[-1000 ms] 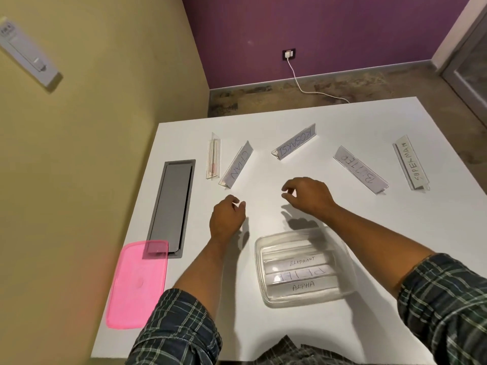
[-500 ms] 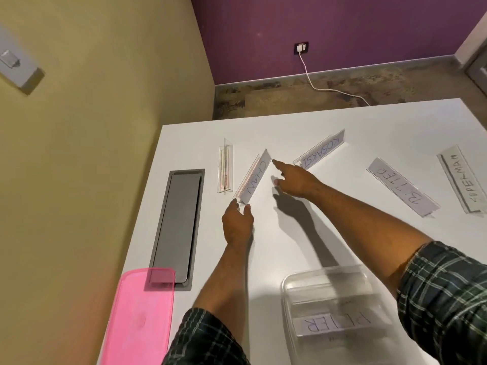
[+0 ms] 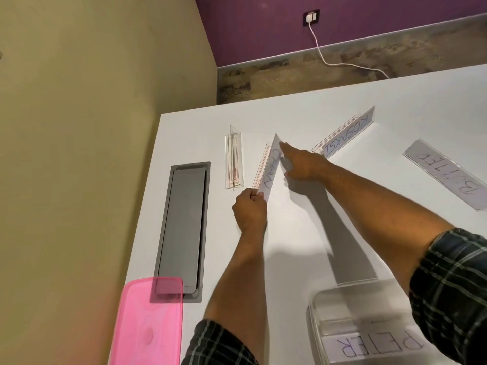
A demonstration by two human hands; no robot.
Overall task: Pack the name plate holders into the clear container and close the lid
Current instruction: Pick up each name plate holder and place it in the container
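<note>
The name plate holder marked CHAN (image 3: 271, 172) lies on the white table (image 3: 303, 233). My left hand (image 3: 250, 210) pinches its near end. My right hand (image 3: 300, 163) touches its far end with the index finger stretched out. Other holders lie around it: a blank clear one (image 3: 234, 158) to the left, KOSAKSI (image 3: 345, 135) and BUTTER (image 3: 448, 177) to the right. The clear container (image 3: 363, 325) stands at the bottom right with a holder marked PETER (image 3: 379, 343) inside. The pink lid (image 3: 147, 322) rests at the bottom left.
A grey cable hatch (image 3: 184, 227) is set into the table along its left side, partly under the pink lid. A yellow wall runs close along the left table edge. On the purple back wall, a white cable hangs from a socket (image 3: 311, 16).
Both hands have reached forward from near the container to the CHAN holder; the left now pinches its near end, the right touches its far end. The view has shifted forward and left.
</note>
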